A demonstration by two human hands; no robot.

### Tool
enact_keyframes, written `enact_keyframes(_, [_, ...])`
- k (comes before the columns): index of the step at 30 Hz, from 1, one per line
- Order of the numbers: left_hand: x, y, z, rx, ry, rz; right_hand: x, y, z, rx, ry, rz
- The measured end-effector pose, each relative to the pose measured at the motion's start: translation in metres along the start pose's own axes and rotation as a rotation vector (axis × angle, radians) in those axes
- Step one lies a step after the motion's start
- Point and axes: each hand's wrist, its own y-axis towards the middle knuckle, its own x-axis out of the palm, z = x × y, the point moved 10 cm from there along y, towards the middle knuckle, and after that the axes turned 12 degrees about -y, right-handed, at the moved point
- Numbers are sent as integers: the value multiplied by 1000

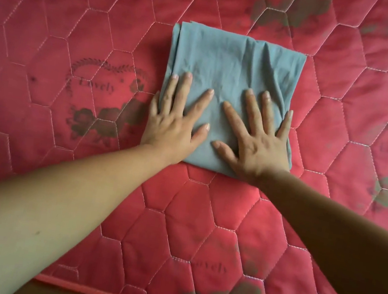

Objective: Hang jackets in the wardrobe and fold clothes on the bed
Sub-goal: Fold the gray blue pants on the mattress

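Left hand [173, 128], right hand [258, 145] press one folded cloth [234, 61], perhaps trousers.

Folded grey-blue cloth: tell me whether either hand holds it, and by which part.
Neither grips it. The left hand and right hand lie flat, fingers straight, pressing the near half of the folded grey-blue cloth against the mattress.

Print on the red mattress [203, 211]
Reads "Lovely" [97, 85] left of the folded blue cloth [233, 66], and again, fainter, below it.
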Motion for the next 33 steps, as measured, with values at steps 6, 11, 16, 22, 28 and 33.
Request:
enact_keyframes(6, [-28, -22, -46, -356, -638, 249, -27, -31, 52, 469, 638, 182])
enact_keyframes(11, [-23, -47, -56, -581, -984, 162, -8, -65, 74, 693, 805, -73])
enact_keyframes(16, [-15, -102, -41, -601, -960, -76, 12, -114, 61, 692, 854, -377])
enact_keyframes(22, [0, -205, -20, -543, -666, -244, 27, -200, 24, 608, 575, -527])
enact_keyframes(28, [-43, -123, -14, -338, -330, 5, -36, -121, 11, 263, 218, -68])
enact_keyframes(33, [-3, -48, 1, -145, -202, -427, -10, -47, 2, 32, 35, -302])
